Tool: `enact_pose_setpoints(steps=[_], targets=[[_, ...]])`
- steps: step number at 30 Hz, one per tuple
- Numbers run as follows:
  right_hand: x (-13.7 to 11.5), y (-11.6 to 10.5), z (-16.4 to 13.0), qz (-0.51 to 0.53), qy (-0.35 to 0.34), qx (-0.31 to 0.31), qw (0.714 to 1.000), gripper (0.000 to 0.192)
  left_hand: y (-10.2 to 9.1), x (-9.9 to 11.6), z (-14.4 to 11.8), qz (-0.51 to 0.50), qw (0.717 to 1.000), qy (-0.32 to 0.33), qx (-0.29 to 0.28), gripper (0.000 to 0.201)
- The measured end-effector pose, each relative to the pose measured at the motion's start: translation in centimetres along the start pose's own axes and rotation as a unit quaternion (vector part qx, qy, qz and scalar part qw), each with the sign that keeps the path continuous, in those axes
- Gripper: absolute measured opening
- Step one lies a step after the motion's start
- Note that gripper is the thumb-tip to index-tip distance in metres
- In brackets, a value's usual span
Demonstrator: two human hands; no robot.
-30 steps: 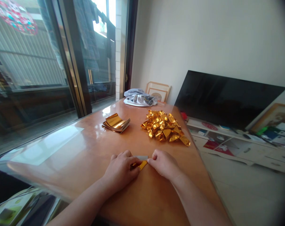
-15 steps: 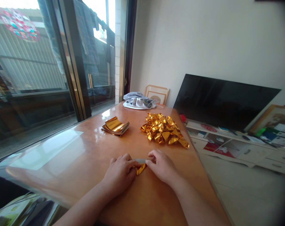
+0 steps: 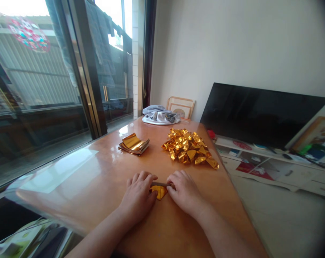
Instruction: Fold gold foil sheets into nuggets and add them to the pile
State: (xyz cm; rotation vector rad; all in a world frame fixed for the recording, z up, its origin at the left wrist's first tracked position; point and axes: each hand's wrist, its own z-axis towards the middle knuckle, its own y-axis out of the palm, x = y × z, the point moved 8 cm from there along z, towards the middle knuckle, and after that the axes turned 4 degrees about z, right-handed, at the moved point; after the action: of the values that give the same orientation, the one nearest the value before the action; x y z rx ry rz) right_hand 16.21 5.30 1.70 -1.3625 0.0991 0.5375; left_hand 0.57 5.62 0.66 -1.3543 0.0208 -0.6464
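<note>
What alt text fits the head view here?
Left hand and right hand press a small gold foil piece on a wooden table. Behind lie a stack of foil sheets and a pile of folded pieces.

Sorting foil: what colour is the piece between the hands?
Shiny gold, seen in the head view: folded piece.
</note>
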Motion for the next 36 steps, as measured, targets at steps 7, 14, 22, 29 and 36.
enact_pose_setpoints(steps=[7, 14, 22, 29, 36], targets=[[-0.4, 0.2, -0.2, -0.014, -0.027, -0.009, 1.000, 0.009, 0.0, 0.2, -0.1, 0.007, 1.000, -0.001, -0.016, 0.019], [-0.3, 0.3, -0.4, -0.001, -0.025, -0.008, 1.000, 0.009, -0.1, 0.1, -0.1, 0.006, 1.000, -0.005, -0.016, 0.010], [0.9, 0.7, 0.3, 0.053, 0.023, 0.017, 0.998, 0.014, -0.1, 0.0, 0.1, -0.002, 1.000, -0.008, -0.021, 0.009], [0.8, 1.1, 0.3, 0.077, 0.022, 0.006, 0.997, 0.005, 0.0, -0.4, 0.2, -0.012, 1.000, -0.012, -0.012, 0.017], [1.0, 1.3, 0.6, 0.106, 0.025, 0.005, 0.994, 0.009, -0.1, -0.2, 0.3, -0.008, 1.000, -0.007, -0.029, 0.012]])
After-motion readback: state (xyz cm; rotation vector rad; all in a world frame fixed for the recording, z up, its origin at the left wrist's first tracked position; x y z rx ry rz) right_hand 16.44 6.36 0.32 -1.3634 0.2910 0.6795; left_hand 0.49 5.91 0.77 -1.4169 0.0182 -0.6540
